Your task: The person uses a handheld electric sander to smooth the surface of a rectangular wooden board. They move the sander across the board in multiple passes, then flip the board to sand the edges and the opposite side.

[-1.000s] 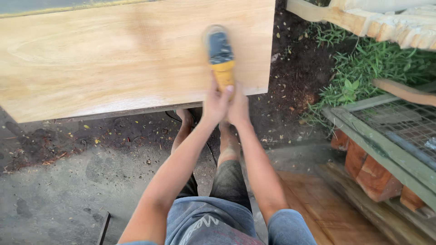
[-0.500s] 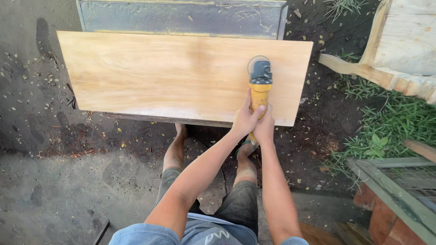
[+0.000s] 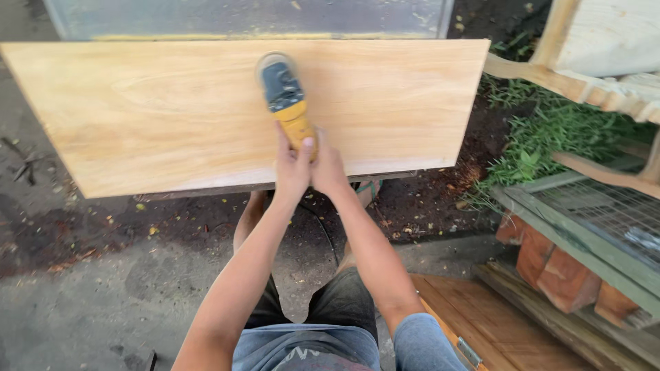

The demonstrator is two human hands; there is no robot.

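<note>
A wide pale wooden board (image 3: 172, 110) lies flat in front of me, raised above the ground. On it rests a yellow and grey power sander (image 3: 282, 93), its head near the board's middle top. My left hand (image 3: 292, 168) and my right hand (image 3: 328, 165) are side by side, both clasped on the sander's yellow handle near the board's front edge. The sander's black cord (image 3: 323, 230) hangs down below the board between my legs.
A grey metal sheet (image 3: 247, 17) lies beyond the board. At the right are carved pale wood pieces (image 3: 591, 62), green plants (image 3: 550, 137), a wire-mesh frame (image 3: 605, 227) on red bricks (image 3: 557, 271), and wooden planks (image 3: 495, 330). Dirt and concrete ground lie below.
The sander has moved left along the board, from near its right end to about the middle, with both hands staying on the handle. The camera view has shifted too.
</note>
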